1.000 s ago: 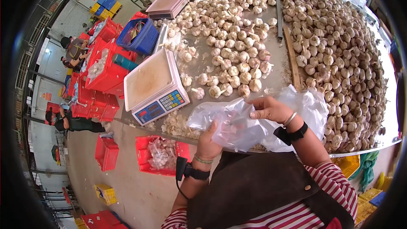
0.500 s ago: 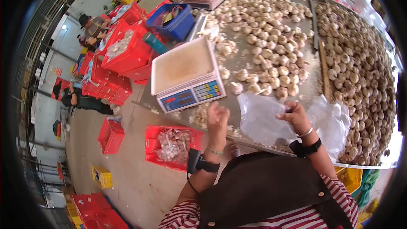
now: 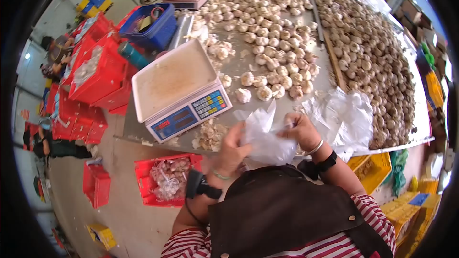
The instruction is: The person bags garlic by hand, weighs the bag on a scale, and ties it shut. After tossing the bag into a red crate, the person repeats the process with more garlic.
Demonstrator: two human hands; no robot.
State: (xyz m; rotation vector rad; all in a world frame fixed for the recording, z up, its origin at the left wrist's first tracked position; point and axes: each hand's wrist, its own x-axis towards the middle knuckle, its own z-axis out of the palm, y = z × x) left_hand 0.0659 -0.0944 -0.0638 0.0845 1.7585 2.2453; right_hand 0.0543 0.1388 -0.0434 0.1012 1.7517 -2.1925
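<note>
A translucent plastic bag (image 3: 268,144) is held between my two hands at the table's near edge. My left hand (image 3: 232,149) is closed on the bag's left side, the fingertips partly hidden by the plastic. My right hand (image 3: 303,134) pinches its right side. More clear plastic bags (image 3: 342,117) lie crumpled on the table just right of my right hand. Beyond the bag, several loose garlic bulbs (image 3: 264,92) lie at the near end of a spread of garlic. A digital scale (image 3: 174,79) with a bare pan stands left of the bag, with garlic skins (image 3: 210,134) beside it.
A large heap of garlic (image 3: 368,62) covers the right side, behind a wooden strip (image 3: 334,62). A blue basket (image 3: 152,28) and a teal bottle (image 3: 132,55) stand beyond the scale. Below the table edge is a red crate (image 3: 141,169) of bagged garlic. People (image 3: 60,50) are at far left.
My left hand, empty before, has come to the bag and closed on it. The bag is lifted and gathered between both hands. The whole view has shifted, moving the scene left.
</note>
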